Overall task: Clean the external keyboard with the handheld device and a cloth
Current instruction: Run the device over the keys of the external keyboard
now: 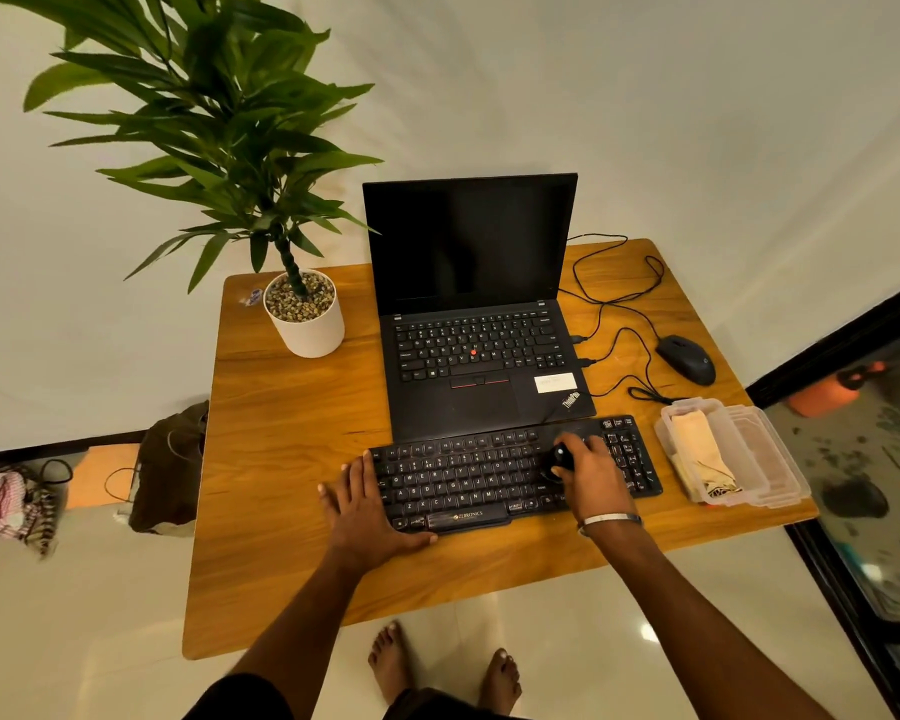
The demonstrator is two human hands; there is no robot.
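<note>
Keyboard point(510, 475) lies on a wooden table point(292, 433), at six o'clock from an open laptop point(476, 314). The right hand point(591, 472) grips a small black handheld device point(561, 456) over the keys; the left hand point(367, 506), fingers flat, presses the keyboard's nine-o'clock end. A cloth point(697, 452) sits in a clear container point(765, 459) at three o'clock.

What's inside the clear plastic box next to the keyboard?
A folded cream cloth lies inside the clear plastic box. Anything underneath the cloth is hidden.

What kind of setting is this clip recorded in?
Probably a home desk corner: a small wooden table carries an open black laptop, a black external keyboard and a white-potted green plant; the person stands barefoot.
</note>
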